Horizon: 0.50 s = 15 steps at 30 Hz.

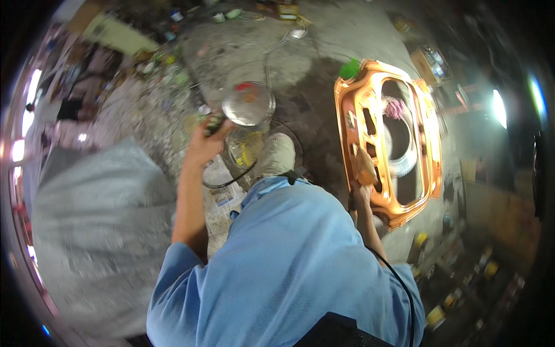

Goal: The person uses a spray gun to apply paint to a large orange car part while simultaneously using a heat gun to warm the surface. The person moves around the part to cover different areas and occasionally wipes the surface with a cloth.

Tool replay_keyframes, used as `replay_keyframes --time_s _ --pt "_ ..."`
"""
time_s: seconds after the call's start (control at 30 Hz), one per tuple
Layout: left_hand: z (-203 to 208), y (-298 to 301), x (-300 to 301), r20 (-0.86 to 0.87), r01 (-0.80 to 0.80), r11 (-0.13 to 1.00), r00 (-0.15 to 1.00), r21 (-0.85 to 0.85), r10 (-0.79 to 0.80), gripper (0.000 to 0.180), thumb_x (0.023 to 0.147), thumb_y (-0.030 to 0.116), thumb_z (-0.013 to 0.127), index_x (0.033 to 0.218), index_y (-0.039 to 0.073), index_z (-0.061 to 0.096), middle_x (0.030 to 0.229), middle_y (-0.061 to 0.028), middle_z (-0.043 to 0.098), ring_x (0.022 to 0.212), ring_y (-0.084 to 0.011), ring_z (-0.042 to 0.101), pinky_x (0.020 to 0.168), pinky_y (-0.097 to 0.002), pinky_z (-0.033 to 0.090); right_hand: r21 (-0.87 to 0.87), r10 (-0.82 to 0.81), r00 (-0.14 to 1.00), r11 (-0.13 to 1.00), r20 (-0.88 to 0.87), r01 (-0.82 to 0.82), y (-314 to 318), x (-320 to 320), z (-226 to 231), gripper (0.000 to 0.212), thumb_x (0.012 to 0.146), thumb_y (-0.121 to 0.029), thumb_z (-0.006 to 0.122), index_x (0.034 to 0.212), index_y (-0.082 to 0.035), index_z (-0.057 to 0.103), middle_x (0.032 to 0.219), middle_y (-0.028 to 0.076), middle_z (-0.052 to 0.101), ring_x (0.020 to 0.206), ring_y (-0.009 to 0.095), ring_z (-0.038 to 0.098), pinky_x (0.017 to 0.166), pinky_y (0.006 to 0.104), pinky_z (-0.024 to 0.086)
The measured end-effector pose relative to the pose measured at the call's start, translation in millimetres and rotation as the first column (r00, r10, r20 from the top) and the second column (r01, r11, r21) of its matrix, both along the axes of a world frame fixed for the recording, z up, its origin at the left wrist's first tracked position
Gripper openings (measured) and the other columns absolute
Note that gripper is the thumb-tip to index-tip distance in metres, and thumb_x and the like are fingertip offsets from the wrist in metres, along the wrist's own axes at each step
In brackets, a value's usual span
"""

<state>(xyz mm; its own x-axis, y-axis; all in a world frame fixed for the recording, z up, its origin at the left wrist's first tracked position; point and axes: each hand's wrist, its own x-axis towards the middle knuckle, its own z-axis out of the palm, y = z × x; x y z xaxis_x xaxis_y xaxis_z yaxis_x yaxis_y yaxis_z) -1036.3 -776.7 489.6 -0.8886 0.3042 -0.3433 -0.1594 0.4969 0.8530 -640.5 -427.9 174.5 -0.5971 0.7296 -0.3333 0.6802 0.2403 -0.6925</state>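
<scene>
At left of centre, my left hand [207, 146] is closed round a dark, mottled object. Its thumb reaches the rim of a round silver metal vessel or lid [248, 104] with a red mark; how the two connect is hidden. On the right stands an orange vehicle door or tailgate panel [390, 199], with large openings. My right hand [362, 194] is at its near left side, by a tan, rounded piece [365, 166]. Its fingers are too blurred to tell whether it holds that piece. A pink bunched cloth [395, 108] shows in the panel's opening.
A grey sheet [104, 231] covers something bulky at left. Newspaper [222, 188] and a black hose [231, 180] lie near my shoe [278, 153]. A green object [349, 69] touches the panel's far corner. Several containers [436, 316] stand at lower right; litter covers the far left floor.
</scene>
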Motion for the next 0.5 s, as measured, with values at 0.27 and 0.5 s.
replay_keyframes --time_s 0.27,0.5 --pt "10 22 -176 -0.033 0.481 0.861 0.87 -0.166 -0.492 0.048 0.09 0.006 0.074 0.135 0.0 0.062 0.077 -0.0034 0.064 0.06 -0.0101 0.055 0.055 -0.0277 0.045 -0.376 -0.468 0.878 0.835 -0.1 0.402 -12 -102 46 0.02 0.082 -0.02 0.066 0.074 -0.002 0.062 0.061 0.006 0.061 0.052 0.016 0.061 0.049 0.0375 0.046" --pt "52 78 -383 -0.129 0.832 0.424 0.406 -0.358 -0.905 0.057 0.088 0.001 0.068 0.144 0.005 0.057 0.14 -0.0155 0.064 0.129 -0.0241 0.059 0.111 -0.0372 0.042 -0.356 -0.69 0.724 0.674 0.011 0.647 -7 -219 86 0.017 0.081 -0.018 0.066 0.074 -0.003 0.06 0.06 0.005 0.058 0.049 0.016 0.056 0.047 0.0343 0.043"
